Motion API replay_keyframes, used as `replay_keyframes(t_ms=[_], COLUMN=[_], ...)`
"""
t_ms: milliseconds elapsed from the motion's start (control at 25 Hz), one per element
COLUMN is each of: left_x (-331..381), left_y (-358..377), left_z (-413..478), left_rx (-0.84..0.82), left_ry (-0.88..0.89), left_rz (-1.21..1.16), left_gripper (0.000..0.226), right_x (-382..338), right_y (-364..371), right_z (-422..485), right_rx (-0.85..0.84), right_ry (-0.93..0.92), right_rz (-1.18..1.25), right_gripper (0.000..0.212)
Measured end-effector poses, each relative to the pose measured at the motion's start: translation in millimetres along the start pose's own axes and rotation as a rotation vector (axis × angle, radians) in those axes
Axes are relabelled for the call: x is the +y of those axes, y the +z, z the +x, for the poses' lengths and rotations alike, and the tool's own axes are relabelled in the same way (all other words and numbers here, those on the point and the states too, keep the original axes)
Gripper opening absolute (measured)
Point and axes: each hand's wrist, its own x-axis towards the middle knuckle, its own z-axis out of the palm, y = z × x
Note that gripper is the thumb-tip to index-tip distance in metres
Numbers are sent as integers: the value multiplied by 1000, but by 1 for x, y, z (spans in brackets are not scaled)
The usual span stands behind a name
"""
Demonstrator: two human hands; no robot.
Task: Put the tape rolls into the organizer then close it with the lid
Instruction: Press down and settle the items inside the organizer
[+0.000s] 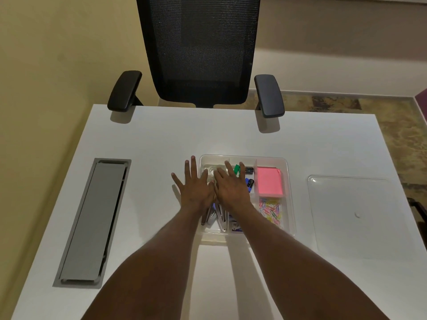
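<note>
**Clear plastic organizer still open, both hands flat above it**

Grey metal marked the left of the white surface (161, 139): a long cable hatch (92, 222) set flush near the left edge. Right of it, toward the middle of the near half, the left hand (196, 190) lay palm down with its fingers (193, 166) spread wide, holding nothing, half over the organizer's left rim. Touching it at the thumb side, the right hand (231, 188) was likewise flat, spread and empty over the organizer (287, 172).

Under the fingertips, in the far left compartment, something clear and glossy showed, probably the tape rolls (211, 172); the hands hid most of it, so how many there were could not be told. Further right sat green and blue clips (240, 172), pink sticky notes (269, 182) and coloured paper clips (271, 210). No roll lay loose on the surface, so the loading step looked finished.

Well apart, toward the right edge, the transparent lid (351, 213) lay flat. The next move would call for reaching right, lifting it by its edges, and squaring it over the rim before pressing down.

Beyond the far edge stood a black mesh chair (198, 49), against cream walls and patterned carpet.
</note>
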Motion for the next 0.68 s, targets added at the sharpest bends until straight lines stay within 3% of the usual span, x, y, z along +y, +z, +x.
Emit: replay_keyframes(t_ms=[680], left_x=[17], left_y=[7], left_z=[10], left_rx=[-4], left_ry=[-72], left_rz=[-13], left_gripper=[53], right_x=[16], right_y=[8], right_z=[-7], right_rx=[71], right_ry=[21], right_rz=[31], right_gripper=[44])
